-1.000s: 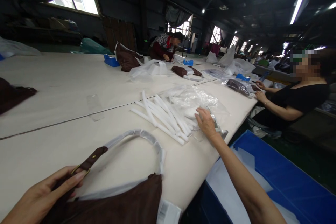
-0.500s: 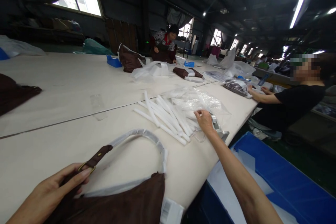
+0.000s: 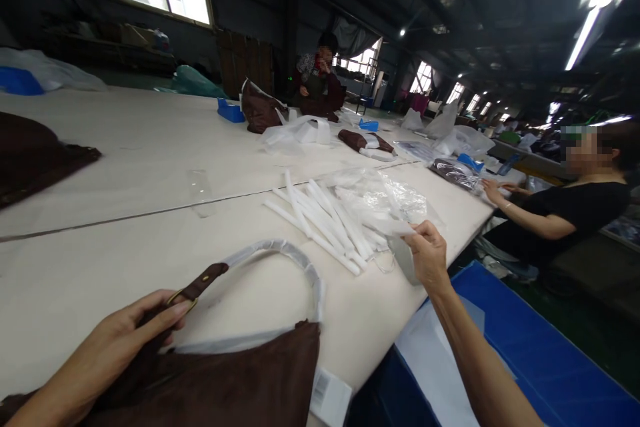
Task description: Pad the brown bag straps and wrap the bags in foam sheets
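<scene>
My left hand is closed on the short brown strap and gold-coloured ring of a dark brown handbag. The bag's curved handle is wrapped in whitish film and arches over the table. A white tag lies by the bag's right side. Farther right, my right hand pinches one end of a translucent white strip, whose exact kind I cannot tell. That strip stretches left over a pile of white foam sticks and a crumpled clear plastic bag.
Below the table's right edge stands a blue bin with white sheets inside. Another brown bag lies at far left. Two co-workers, one person across the table and one person at right, work near wrapped bags.
My right hand has moved right and now grips a white strip. The silver-grey tool that was beside it is no longer visible. My left hand still holds the strap; the whole view has shifted slightly.
</scene>
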`<state>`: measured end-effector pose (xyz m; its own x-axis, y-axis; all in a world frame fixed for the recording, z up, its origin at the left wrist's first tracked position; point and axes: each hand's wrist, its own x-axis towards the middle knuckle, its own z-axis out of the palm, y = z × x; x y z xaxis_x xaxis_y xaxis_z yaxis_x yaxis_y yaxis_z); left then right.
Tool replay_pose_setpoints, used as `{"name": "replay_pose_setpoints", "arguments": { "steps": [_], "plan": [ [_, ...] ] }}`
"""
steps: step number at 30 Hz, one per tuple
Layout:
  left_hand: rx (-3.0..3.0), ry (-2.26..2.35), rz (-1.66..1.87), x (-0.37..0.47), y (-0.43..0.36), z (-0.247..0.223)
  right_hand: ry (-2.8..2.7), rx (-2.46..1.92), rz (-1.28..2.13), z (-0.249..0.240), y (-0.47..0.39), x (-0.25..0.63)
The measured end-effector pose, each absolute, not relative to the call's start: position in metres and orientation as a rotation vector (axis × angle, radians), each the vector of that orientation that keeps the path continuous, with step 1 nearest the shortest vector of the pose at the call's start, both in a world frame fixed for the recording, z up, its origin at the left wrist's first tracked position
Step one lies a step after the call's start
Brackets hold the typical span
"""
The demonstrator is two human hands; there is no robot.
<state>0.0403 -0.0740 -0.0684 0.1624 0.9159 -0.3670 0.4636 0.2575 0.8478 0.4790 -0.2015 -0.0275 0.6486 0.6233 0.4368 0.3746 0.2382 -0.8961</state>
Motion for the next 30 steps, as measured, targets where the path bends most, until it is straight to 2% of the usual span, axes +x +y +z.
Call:
{"name": "replay_pose_setpoints", "arguments": {
  "steps": [6,12,18,23,28,30],
  "plan": [
    [1.300,1.239,0.665,0.041,-0.090,-0.053,-0.875,-1.285,0.638,-0.001,-0.180,0.415],
    [1.218,1.105,0.811,0.034,-0.098,-0.050,-1.162,-1.352,1.051,-0.032,-0.129,0.311],
    [1.128,0.996,0.830,0.029,-0.102,-0.054,-1.307,-1.421,1.120,-0.055,-0.098,0.232],
    [1.123,1.008,0.864,0.028,-0.098,-0.063,-1.266,-1.367,1.212,-0.053,-0.100,0.219],
    [1.104,1.006,0.875,0.029,-0.094,-0.067,-1.093,-1.268,1.690,-0.057,-0.137,0.239],
    [1.106,0.997,0.867,0.029,-0.094,-0.067,-0.980,-1.244,1.764,-0.061,-0.151,0.247]
  ]
}}
